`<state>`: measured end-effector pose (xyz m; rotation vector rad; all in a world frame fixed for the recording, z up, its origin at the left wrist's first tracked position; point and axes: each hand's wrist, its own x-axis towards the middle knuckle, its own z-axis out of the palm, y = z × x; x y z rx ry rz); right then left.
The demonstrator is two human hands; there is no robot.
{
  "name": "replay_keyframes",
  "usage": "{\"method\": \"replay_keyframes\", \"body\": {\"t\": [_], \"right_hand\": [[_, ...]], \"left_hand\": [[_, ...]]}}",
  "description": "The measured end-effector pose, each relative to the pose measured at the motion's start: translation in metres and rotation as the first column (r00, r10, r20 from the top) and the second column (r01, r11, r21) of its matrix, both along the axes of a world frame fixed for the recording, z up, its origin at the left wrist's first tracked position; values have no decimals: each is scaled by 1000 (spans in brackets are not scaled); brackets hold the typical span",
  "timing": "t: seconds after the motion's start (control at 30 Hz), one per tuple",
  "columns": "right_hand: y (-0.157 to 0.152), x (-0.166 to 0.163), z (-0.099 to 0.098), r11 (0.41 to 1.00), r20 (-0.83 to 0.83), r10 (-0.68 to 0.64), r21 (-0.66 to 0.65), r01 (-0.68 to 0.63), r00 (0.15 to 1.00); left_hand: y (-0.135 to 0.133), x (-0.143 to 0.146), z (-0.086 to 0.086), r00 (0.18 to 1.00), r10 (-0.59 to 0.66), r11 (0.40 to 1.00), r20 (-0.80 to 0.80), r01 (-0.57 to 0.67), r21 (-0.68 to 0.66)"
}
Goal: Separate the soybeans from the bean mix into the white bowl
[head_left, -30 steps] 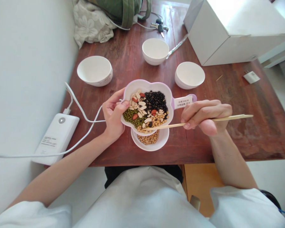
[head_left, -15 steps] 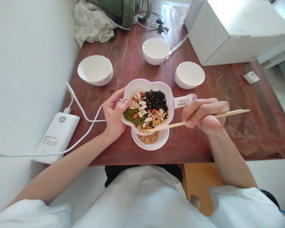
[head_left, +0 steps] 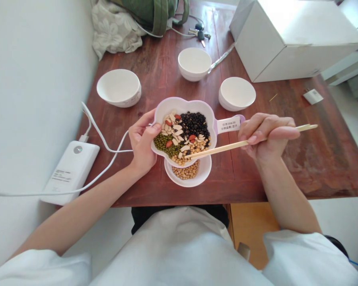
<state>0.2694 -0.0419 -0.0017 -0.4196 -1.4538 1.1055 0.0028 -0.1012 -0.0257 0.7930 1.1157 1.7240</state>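
Observation:
My left hand point(head_left: 144, 137) grips the left rim of a white, lilac-edged, flower-shaped bowl point(head_left: 167, 104) with a labelled handle, thumb over the edge. Inside lie black beans point(head_left: 193, 124), green mung beans point(head_left: 164, 143), pale and red-skinned peanuts point(head_left: 174, 131), and yellow soybeans point(head_left: 201, 147) toward the front. Wooden chopsticks point(head_left: 220, 149) are held in my right hand point(head_left: 268, 133), just right of the bowl's handle; their tips reach the soybeans at the front rim. Partly hidden beneath that rim is a small white bowl point(head_left: 205, 174) with soybeans in it.
Three white bowls stand beyond: left point(head_left: 119, 88), middle point(head_left: 194, 64) and right point(head_left: 236, 94). A white power bank point(head_left: 71, 171) with a cable lies at left. Keys point(head_left: 200, 35), a green bag point(head_left: 149, 14), a large white box point(head_left: 286, 43) and a white plug point(head_left: 313, 96) are farther off.
My right hand has shifted slightly right and turned, and the chopsticks' tips have risen a little along the front of the flower-shaped bowl. My left hand keeps its hold.

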Motion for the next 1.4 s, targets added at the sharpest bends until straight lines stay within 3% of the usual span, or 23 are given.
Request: {"method": "replay_keyframes", "body": {"t": [0.6, 0.83, 1.0, 1.4], "right_hand": [[1, -5, -11, 996, -100, 93, -4, -94, 991], [-2, -7, -14, 998, -97, 65, -11, -66, 993], [-1, -9, -15, 999, -99, 38, -24, -41, 994], [3, -12, -12, 979, -104, -154, -147, 138, 983]], "left_hand": [[1, 1, 4, 1000, 27, 999, 10, -27, -26], [-1, 2, 7, 998, 34, 998, 52, -31, -58], [1, 1, 3, 1000, 10, 1000, 18, -10, -8], [0, 0, 3, 1000, -9, 1000, -4, 9, -8]]}}
